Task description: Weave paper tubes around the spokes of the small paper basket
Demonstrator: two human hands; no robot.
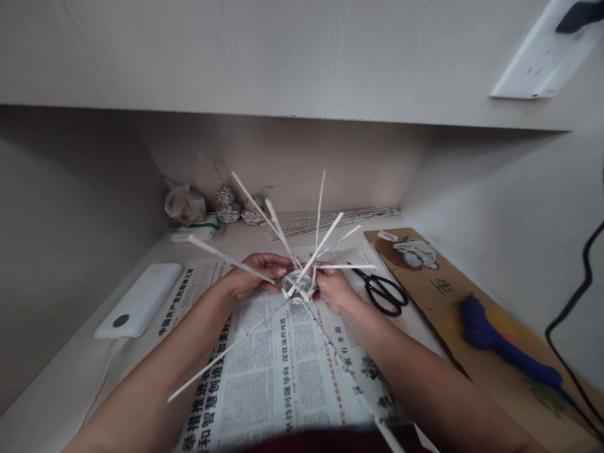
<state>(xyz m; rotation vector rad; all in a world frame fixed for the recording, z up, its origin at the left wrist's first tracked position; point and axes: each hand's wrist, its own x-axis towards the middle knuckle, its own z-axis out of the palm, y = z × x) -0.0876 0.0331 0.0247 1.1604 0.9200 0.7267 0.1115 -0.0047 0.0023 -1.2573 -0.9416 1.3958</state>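
Note:
Between my two hands is a small woven base of rolled paper (297, 284), with several white paper sticks radiating from it upward, sideways and toward me. My left hand (258, 275) grips its left side, thumb and fingers closed at the rim. On the right side my right hand (333, 286) pinches the rim, near a stick that points to the right. The fingertips of both hands are partly hidden behind the sticks. Under the work lies a printed newspaper (264, 377). Black-handled scissors (387, 294) rest just right of my right hand.
A blue glue gun (509, 349) and a crumpled grey-white piece (418, 253) lie on cardboard (436, 308) at right. Thin paper sticks (340, 220) and two woven gourd shapes (228, 205) are at the back. A white power bank (139, 301) with a cable sits left. A shelf panel (292, 63) overhangs.

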